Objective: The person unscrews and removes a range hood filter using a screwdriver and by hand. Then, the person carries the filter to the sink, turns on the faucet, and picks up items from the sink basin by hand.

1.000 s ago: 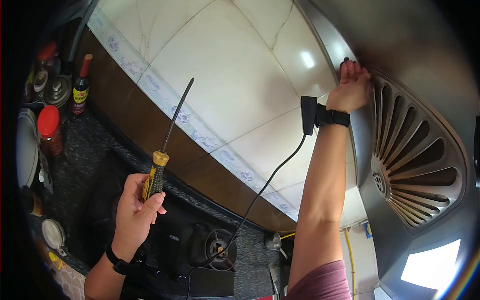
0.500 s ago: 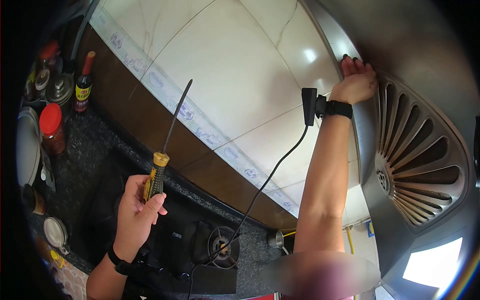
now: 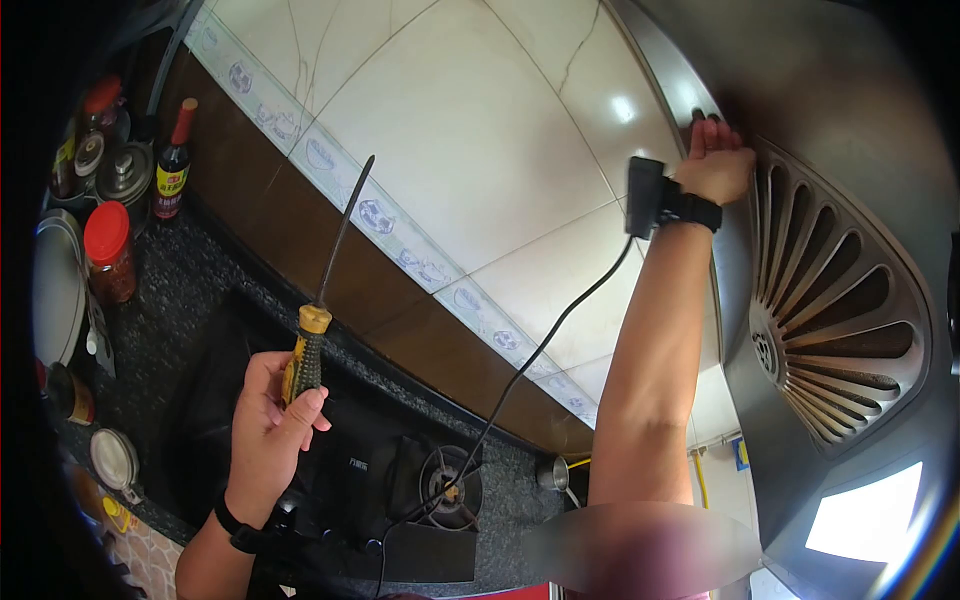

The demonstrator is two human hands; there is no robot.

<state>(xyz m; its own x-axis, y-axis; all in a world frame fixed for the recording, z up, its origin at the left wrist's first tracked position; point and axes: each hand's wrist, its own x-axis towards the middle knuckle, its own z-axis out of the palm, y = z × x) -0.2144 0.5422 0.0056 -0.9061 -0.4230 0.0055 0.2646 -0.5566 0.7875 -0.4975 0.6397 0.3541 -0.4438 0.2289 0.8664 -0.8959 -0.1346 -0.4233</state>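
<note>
In the lower left of the head view my left hand is closed around the yellow and black handle of a screwdriver. Its long dark shaft points up in front of the wall tiles. My right hand is raised to the inner rim of a metal range hood, beside the slotted filter. The right fingers are curled against the rim at a small dark spot; what they grip, if anything, is hidden. A black device with a cable is strapped to the right wrist.
Below is a black gas stove with a burner; the cable hangs across it. On the left counter stand a sauce bottle, a red-lidded jar and other containers. A metal cup stands behind the stove.
My right wrist has turned, and the strapped device has shifted right and up. The fingers remain at the hood rim. The screwdriver has moved slightly left, still in my left hand.
</note>
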